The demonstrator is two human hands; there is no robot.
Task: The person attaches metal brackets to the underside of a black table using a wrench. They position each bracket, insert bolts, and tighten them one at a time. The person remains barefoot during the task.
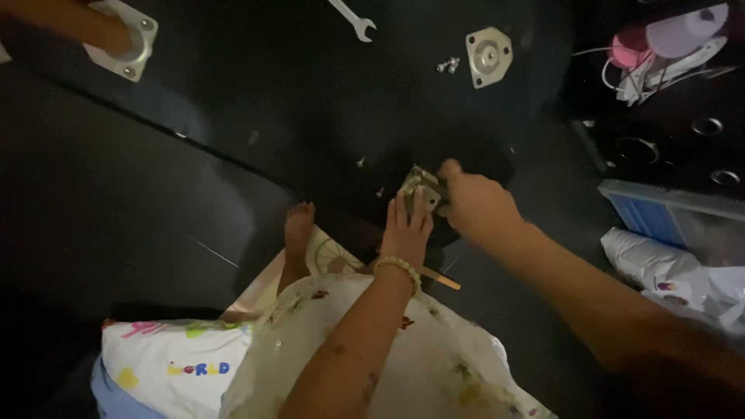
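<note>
- Far left, a mounted plate carries a wooden leg – that one looks done.
- Your left hand lies flat, fingers spread open, pressing the metal bracket onto the black panel.
- Your right hand is closed at the bracket's edge; what it grips, I cannot tell.
- The step looks like fixing this bracket – next calls for holding it square over its holes.
- Wrench, screws and a spare plate lie well apart, above.
</note>
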